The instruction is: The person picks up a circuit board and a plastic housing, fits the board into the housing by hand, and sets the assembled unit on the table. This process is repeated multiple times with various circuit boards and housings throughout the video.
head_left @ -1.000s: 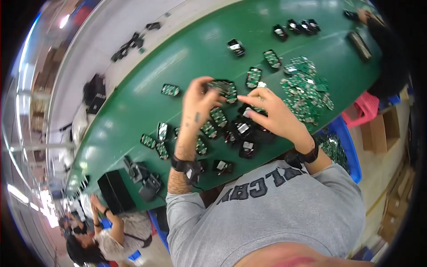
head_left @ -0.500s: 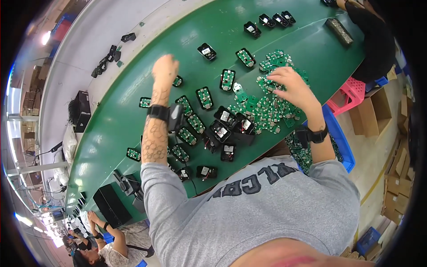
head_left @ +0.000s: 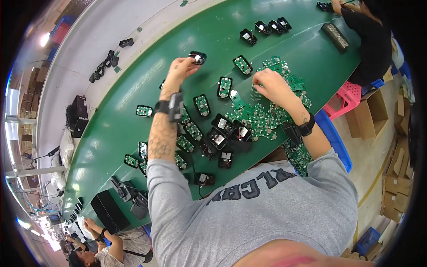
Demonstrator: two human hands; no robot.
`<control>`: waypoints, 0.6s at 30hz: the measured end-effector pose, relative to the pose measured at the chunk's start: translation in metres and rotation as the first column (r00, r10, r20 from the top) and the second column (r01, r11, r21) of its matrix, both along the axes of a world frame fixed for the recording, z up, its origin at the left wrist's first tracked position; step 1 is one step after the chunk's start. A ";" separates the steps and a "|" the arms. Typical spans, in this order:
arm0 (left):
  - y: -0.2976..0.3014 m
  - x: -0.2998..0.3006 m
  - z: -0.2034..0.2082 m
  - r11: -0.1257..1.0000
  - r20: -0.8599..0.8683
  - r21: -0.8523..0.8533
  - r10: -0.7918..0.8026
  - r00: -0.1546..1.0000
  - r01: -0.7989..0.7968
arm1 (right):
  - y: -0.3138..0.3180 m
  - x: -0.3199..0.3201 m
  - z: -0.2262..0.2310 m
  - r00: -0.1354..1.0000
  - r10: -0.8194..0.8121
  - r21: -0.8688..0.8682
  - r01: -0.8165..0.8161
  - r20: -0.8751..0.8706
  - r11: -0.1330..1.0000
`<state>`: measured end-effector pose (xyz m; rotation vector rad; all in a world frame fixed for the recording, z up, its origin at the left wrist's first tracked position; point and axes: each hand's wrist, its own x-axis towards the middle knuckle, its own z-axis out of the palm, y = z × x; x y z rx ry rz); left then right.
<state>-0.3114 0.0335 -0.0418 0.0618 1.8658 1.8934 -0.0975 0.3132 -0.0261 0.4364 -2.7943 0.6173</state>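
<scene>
At the far side of the green table, my left hand (head_left: 181, 70) is closed on the edge of a small black plastic case (head_left: 197, 58) with a pale part inside. My right hand (head_left: 272, 86) is over the heap of green circuit boards (head_left: 262, 120), its thumb and fingers pinched on a blurred circuit board (head_left: 255, 93). Between my arms stand black cases with boards fitted in them, such as one case (head_left: 224, 87) and another case (head_left: 201, 105). Nearer me, several open black cases (head_left: 218, 139) without green boards on top sit clustered together.
More black cases (head_left: 262, 27) stand in a row at the far right, by a long box of small parts (head_left: 336, 36). A co-worker in black (head_left: 373, 49) works beyond it. A blue bin (head_left: 336, 138) of boards is below the table's right edge, near a pink stool (head_left: 344, 100).
My left hand has moved right and taken hold of the black case. My right hand has shifted slightly left, and its spread fingers have closed on a board.
</scene>
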 end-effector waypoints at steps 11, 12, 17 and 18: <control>-0.064 0.217 0.068 0.744 0.325 0.637 -0.025 0.945 -0.199 | -0.004 0.029 -0.006 0.992 0.011 -0.108 0.002 0.125 0.994; -0.070 0.231 0.060 0.720 0.319 0.662 -0.021 0.948 -0.207 | -0.004 0.033 -0.003 0.986 0.022 -0.065 -0.012 0.164 0.998; -0.070 0.268 0.053 0.868 0.228 0.483 0.002 0.974 -0.115 | 0.001 0.037 0.013 0.997 0.078 0.121 -0.081 0.029 0.989; -0.068 0.271 0.051 0.896 0.210 0.432 0.010 0.978 -0.102 | -0.001 0.039 0.018 0.995 0.092 0.119 -0.095 0.033 0.988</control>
